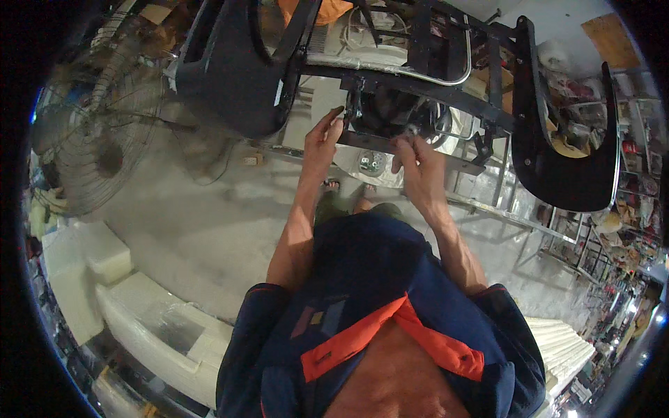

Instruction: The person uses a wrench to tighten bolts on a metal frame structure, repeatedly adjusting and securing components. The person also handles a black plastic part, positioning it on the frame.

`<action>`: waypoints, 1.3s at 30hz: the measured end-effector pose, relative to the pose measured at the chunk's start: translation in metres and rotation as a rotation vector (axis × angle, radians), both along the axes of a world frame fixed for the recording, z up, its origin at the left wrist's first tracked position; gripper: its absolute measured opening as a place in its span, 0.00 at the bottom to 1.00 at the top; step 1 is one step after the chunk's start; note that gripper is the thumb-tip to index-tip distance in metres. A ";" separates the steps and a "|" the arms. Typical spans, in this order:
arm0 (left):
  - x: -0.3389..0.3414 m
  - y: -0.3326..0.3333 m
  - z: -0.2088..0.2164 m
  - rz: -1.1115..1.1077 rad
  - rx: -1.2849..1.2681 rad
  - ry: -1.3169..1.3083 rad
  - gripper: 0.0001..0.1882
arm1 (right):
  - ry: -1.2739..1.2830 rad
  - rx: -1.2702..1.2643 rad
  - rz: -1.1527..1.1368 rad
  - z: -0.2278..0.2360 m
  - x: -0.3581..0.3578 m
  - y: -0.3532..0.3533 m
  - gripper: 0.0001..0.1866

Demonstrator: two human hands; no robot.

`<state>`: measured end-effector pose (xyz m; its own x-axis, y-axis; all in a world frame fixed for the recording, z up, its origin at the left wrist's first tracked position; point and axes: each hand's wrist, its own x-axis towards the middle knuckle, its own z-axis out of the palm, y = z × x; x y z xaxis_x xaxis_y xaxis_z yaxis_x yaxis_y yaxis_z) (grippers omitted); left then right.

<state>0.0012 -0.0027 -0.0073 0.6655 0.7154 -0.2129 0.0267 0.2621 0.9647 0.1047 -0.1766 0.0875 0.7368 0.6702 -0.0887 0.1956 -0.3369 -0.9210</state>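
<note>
A black metal frame (481,104) with curved black side panels (233,83) stands in front of me. My left hand (323,145) is at the left edge of a bracket on its lower bar, fingers stretched toward the metal and thumb alongside. Whether it bears on the bracket is unclear. My right hand (420,171) is at the right part of the same lower bar (373,143), its fingers bent together in a pinch. What lies between those fingertips is blurred and too small to name. Below the bar, a dish with small metal parts (372,162) rests on a pale surface.
A wire-caged fan (97,132) stands at the left. Pale foam blocks (150,327) lie at the lower left, with more foam (561,348) at the lower right. Cluttered shelves (631,181) line the right side. A metal stand (529,223) runs beneath the frame.
</note>
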 end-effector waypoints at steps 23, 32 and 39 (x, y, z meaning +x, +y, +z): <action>-0.006 0.014 0.075 -0.218 -0.384 0.106 0.20 | 0.472 0.457 -0.808 -0.019 -0.014 -0.007 0.10; -0.021 0.017 0.034 -0.377 -0.245 -0.034 0.27 | 0.644 0.549 -0.737 -0.064 -0.027 -0.025 0.08; -0.016 0.013 0.039 -0.343 -0.254 -0.011 0.26 | 0.381 0.028 -0.431 0.020 -0.050 -0.028 0.11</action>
